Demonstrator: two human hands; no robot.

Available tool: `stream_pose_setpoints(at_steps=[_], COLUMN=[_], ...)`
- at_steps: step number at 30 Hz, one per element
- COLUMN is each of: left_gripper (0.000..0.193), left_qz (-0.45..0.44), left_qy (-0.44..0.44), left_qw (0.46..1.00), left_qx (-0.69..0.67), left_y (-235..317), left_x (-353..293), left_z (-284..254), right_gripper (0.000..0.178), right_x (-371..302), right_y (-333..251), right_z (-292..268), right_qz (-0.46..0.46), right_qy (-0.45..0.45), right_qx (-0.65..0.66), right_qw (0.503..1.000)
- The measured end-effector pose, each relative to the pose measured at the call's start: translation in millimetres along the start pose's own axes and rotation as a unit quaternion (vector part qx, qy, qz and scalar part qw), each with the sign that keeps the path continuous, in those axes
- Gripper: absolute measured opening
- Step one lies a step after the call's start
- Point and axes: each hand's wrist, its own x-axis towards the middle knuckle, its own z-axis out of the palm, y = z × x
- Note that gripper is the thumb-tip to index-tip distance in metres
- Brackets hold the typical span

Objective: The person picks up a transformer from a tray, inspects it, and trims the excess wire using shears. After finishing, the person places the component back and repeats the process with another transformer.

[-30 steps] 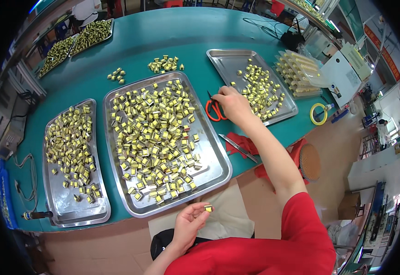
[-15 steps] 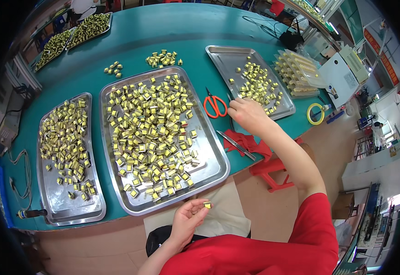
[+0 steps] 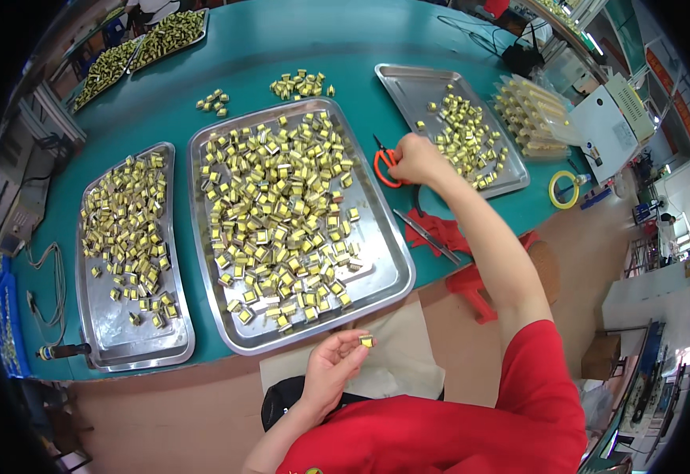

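My left hand (image 3: 331,370) is in front of the middle tray, pinching a small yellow-taped transformer (image 3: 366,341) between thumb and fingers. Beyond it, my right hand (image 3: 419,160) is closed at the orange handles of a pair of scissors (image 3: 384,169), which lies on the green table with dark tips pointing away. Part of the handle is hidden under the fingers. The middle metal tray (image 3: 388,272) holds a heap of the same transformers. Nearer my right forearm, tweezers (image 3: 426,236) rest on a red cloth (image 3: 444,229) at the table edge.
More transformers fill a left tray (image 3: 135,351) and a right tray (image 3: 408,91). Two loose groups (image 3: 213,103) lie behind the middle tray. Stacked clear plastic trays (image 3: 531,118), a roll of yellow tape (image 3: 564,190) and a white machine (image 3: 598,130) stand right. A red stool (image 3: 471,292) is below the edge.
My right hand has moved from beside the right tray to the scissors' handles and closed there. My left hand keeps its transformer. The whole view has shifted slightly.
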Motion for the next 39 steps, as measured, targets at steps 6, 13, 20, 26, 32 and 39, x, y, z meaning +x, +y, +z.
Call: stream_pose_setpoints(at_steps=[6,13,20,26,32,39], left_gripper=[0.024,0.023,0.02,0.022,0.024,0.03], left_qz=[0.01,-0.013,-0.043,-0.064,-0.061,-0.056], left_qy=[-0.024,-0.039,-0.02,-0.035,-0.034,-0.045], left_qw=[0.999,0.997,0.998,0.997,0.997,0.997], left_qx=[-0.041,-0.066,-0.029,0.024,0.04,0.031], left_y=[5,0,-4,-1,0,-4], left_x=[3,7,13,23,28,28], left_z=[0,-4,9,27,38,32], right_gripper=[0.027,0.025,0.042,0.04,0.033,0.035], right_x=[1,-98,-215,-250,-248,-247], right_y=[7,5,11,11,14,13], right_z=[-21,-62,-42,-19,-17,-13], right_qz=[-0.005,-0.017,-0.185,-0.259,-0.263,-0.275], right_qy=[-0.014,-0.019,-0.007,0.039,0.026,0.027], right_qx=[0.15,0.455,0.229,0.091,0.076,0.094], right_qw=[0.989,0.89,0.956,0.961,0.961,0.956])
